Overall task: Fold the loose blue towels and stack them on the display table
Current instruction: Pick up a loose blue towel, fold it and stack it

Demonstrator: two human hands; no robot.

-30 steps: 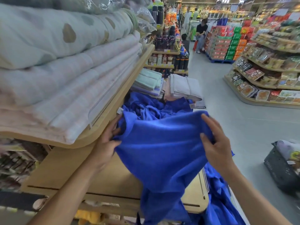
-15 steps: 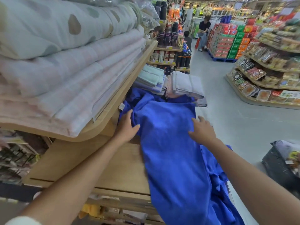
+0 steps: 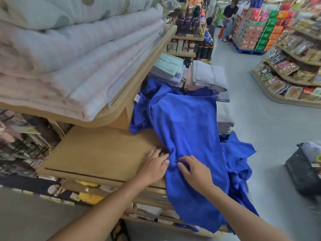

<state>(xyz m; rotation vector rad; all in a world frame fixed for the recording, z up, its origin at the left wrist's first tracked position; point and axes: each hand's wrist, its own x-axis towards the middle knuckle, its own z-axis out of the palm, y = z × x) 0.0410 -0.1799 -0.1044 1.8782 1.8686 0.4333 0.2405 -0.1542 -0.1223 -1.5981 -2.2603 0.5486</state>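
Blue towel (image 3: 187, 129) lies spread lengthwise over the wooden display table (image 3: 97, 153), its near end hanging off the front edge. Both hands rest on its left border near the table front. The left hand (image 3: 152, 167) lies flat with fingers (image 3: 160, 156) spread and loose, half on bare wood, fingertips touching the towel's edge; it grips nothing that can be seen. Just right of it, the right hand (image 3: 196, 173) sits on the cloth with fingers (image 3: 184, 161) curled, their tips pressed into a small bunch of fabric between the two hands; whether they truly pinch it I cannot tell. Beyond the fingertips, more loose blue towels (image 3: 151, 94) lie crumpled at the far end of the table, and another blue heap (image 3: 238, 159) spills off to the right of the right hand. Farther still stand folded grey towels (image 3: 206, 75) and pale green towels (image 3: 168, 66). Above and left of the hands, an upper shelf (image 3: 139, 70) carries thick folded quilts (image 3: 69, 49). Far right, on the floor, sits a dark basket (image 3: 302, 173).
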